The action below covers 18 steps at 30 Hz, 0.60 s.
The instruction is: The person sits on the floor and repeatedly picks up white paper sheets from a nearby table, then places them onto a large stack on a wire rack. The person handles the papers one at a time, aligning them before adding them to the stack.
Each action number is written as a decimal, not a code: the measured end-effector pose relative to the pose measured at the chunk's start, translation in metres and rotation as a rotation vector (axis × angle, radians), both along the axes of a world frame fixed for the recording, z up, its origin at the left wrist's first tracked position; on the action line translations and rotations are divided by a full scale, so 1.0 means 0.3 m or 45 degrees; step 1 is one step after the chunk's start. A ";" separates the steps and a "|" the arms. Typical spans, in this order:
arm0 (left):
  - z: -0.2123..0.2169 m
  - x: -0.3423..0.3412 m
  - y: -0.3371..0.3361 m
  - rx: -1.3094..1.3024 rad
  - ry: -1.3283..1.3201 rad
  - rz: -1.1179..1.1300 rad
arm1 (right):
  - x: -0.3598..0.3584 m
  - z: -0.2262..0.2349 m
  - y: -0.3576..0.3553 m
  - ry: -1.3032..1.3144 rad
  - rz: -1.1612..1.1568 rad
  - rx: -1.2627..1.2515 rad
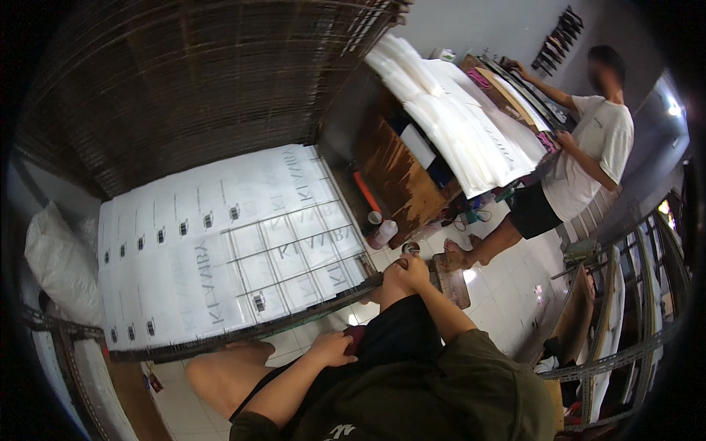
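I am seated beside a metal drying rack [309, 317] whose lowest wire shelf carries several printed white plastic sheets [176, 272]. My left hand [334, 349] rests on my lap with its fingers curled. A small dark red object [355, 339] shows at its fingertips, its kind unclear. My right hand [412, 270] lies on my right knee, close to the rack's corner. Its fingers are bent together, and whatever may be in them is hidden. Neither hand touches the sheets.
Many wire shelves [198, 81] tilt up above the sheets. A person in a white shirt [599, 140] works at a printing table [526, 95] at the far right, near a pile of white sheets [463, 125]. A bottle [384, 234] stands on the floor. A white sack [62, 257] is left.
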<state>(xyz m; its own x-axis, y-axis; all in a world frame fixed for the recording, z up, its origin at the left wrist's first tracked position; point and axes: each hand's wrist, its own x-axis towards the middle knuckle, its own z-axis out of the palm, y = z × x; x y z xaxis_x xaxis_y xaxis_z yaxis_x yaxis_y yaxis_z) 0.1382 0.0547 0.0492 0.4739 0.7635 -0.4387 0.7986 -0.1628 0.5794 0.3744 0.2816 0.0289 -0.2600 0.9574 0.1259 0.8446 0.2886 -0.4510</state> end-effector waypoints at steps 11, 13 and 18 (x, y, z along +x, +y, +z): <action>-0.053 -0.015 0.013 0.007 -0.081 0.068 | -0.036 -0.001 -0.010 -0.072 -0.307 -0.120; -0.078 -0.016 0.009 0.020 -0.127 0.081 | -0.025 -0.005 0.008 -0.037 -0.355 -0.201; -0.068 -0.005 0.024 0.017 -0.170 0.056 | 0.068 -0.173 0.172 0.195 -0.660 -0.609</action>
